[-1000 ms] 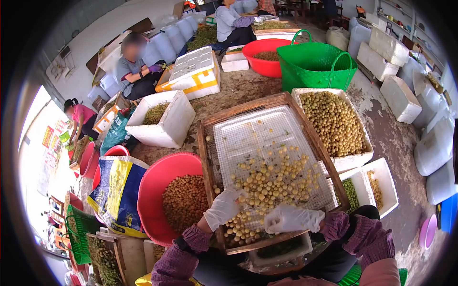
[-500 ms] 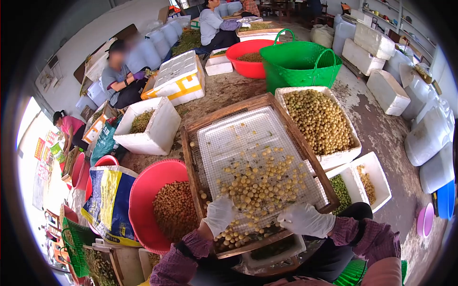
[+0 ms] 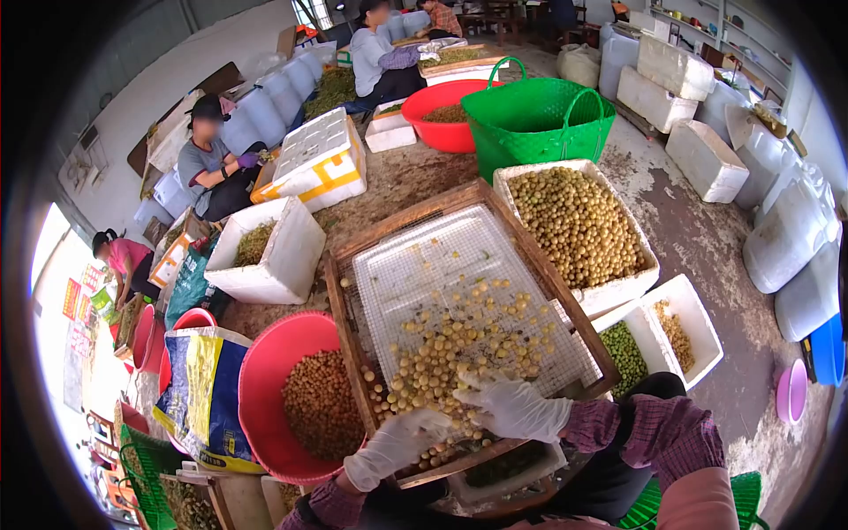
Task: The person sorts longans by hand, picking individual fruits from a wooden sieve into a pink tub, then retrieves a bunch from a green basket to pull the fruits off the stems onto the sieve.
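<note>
In front of me lies a wooden-framed mesh sieve, with small round yellowish fruits heaped mostly over its nearer half. My left hand, in a thin whitish glove, reaches over the near left corner, its fingers stretched to the right against the fruits. My right hand, gloved alike, lies on the near part of the heap with its fingers extended and apart, pointing left. Neither hand holds a fruit that I can make out. Some fingertips are partly lost among the fruits.
Left of the sieve stands a red basin of brownish fruits. A foam box of yellowish fruits and a smaller foam box with green fruits flank its right. Beyond are a green basket, a red tub and seated people.
My right hand has moved left and inward over the fruits. My left hand has come down nearer the front edge. The near fruits have shifted, and the view has tilted slightly.
</note>
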A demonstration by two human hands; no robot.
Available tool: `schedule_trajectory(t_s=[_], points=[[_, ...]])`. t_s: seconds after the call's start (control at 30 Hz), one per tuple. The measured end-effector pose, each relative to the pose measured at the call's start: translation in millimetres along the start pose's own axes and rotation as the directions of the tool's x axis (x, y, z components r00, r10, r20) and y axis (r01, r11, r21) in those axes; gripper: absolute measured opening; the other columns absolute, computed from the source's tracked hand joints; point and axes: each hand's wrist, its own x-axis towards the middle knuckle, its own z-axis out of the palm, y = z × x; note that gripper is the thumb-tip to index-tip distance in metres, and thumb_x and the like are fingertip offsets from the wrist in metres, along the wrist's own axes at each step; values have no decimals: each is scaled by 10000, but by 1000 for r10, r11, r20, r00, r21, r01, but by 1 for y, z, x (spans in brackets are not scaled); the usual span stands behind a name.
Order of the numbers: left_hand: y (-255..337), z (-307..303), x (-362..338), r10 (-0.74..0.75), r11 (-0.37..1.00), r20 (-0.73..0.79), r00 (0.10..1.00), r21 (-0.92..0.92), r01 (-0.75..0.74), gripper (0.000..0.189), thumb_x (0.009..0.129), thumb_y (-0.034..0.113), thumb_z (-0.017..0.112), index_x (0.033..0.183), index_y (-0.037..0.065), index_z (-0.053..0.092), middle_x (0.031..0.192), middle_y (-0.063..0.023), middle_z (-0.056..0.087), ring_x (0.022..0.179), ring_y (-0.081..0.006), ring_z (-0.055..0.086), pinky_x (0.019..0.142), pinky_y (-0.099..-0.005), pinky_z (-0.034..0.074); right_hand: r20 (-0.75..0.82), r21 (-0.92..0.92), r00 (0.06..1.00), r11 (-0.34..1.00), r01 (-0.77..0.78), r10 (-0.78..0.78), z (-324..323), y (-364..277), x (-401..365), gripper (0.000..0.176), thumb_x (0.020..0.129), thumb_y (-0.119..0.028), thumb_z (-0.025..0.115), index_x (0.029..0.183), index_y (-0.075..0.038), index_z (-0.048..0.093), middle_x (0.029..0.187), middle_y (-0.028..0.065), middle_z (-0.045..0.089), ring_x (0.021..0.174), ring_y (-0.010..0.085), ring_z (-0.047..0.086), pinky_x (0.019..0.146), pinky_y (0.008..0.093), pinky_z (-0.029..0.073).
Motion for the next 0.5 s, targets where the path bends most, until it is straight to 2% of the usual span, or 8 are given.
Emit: schedule_trajectory(t_s=[0.1, 0.17, 0.2, 0.23, 0.3, 0.33, 0.4, 0.5], points=[[-64, -49, -8, 89, 996, -585, 806, 74, -56, 278, 850, 81, 671, 1110, 61, 577, 891, -38, 603, 792, -143, 556, 739, -271, 485, -224, -65, 939, 957, -282, 262, -53, 55, -9, 734, 826, -313, 641, 1397, 36, 341, 1374, 292, 409, 1269, 402, 421, 1100, 473, 298], [-146, -61, -11, -44, 993, -733, 679, -107, -51, 294, 853, 129, 696, 1112, 59, 575, 859, -8, 556, 722, -121, 501, 717, -248, 472, -232, -10, 743, 762, -647, 628, -78, 104, -6, 827, 819, -380, 665, 1401, 72, 288, 1383, 291, 391, 1241, 386, 447, 1082, 417, 332], [-74, -60, -17, -525, 830, -560, 641, -502, 241, 267, 873, 252, 694, 1046, 74, 598, 786, 20, 547, 638, -93, 482, 637, -253, 465, -258, 120, 683, 724, -679, 683, -61, 140, -11, 785, 808, -453, 667, 1319, 79, 399, 1253, 285, 484, 1128, 367, 517, 998, 398, 390], [-81, -61, -17, -596, 737, -405, 694, -619, 272, 263, 875, 289, 687, 1021, 86, 604, 750, 31, 536, 603, -86, 465, 608, -256, 455, -272, 249, 620, 676, -693, 736, -49, 169, -14, 770, 796, -526, 669, 1236, 86, 511, 1123, 280, 577, 1016, 348, 587, 914, 379, 449], [-105, -64, -20, -649, 499, -59, 759, -785, 366, 273, 881, 362, 672, 969, 109, 617, 678, 53, 513, 532, -73, 431, 551, -262, 434, 70, 291, 638, 596, -749, 767, -68, 179, -16, 721, 780, -615, 644, 996, 73, 620, 853, 214, 608, 815, 290, 603, 768, 371, 461], [-49, -63, -20, -709, 545, -78, 701, -691, 474, 295, 883, 421, 650, 955, 135, 633, 618, 76, 492, 467, -65, 384, 514, -275, 431, 243, 297, 621, 553, -779, 745, -74, 185, -17, 734, 771, -659, 631, 876, 67, 674, 719, 181, 624, 714, 261, 611, 695, 367, 467], [-90, -71, -25, -596, 693, -95, 797, -562, 451, 307, 878, 396, 664, 990, 111, 633, 670, 53, 553, 495, -77, 455, 543, -268, 465, 176, 485, 729, 586, -649, 661, -58, 210, -23, 771, 703, -729, 639, 655, 40, 606, 563, 98, 486, 555, 215, 484, 569, 378, 395], [-79, -67, -19, -582, 608, -143, 801, -731, 311, 318, 878, 348, 675, 1032, 73, 629, 762, 8, 629, 577, -109, 569, 585, -257, 508, 189, 597, 741, 524, -608, 644, -71, 201, -21, 800, 663, -779, 636, 505, 0, 541, 479, 27, 382, 463, 143, 363, 470, 389, 289]])
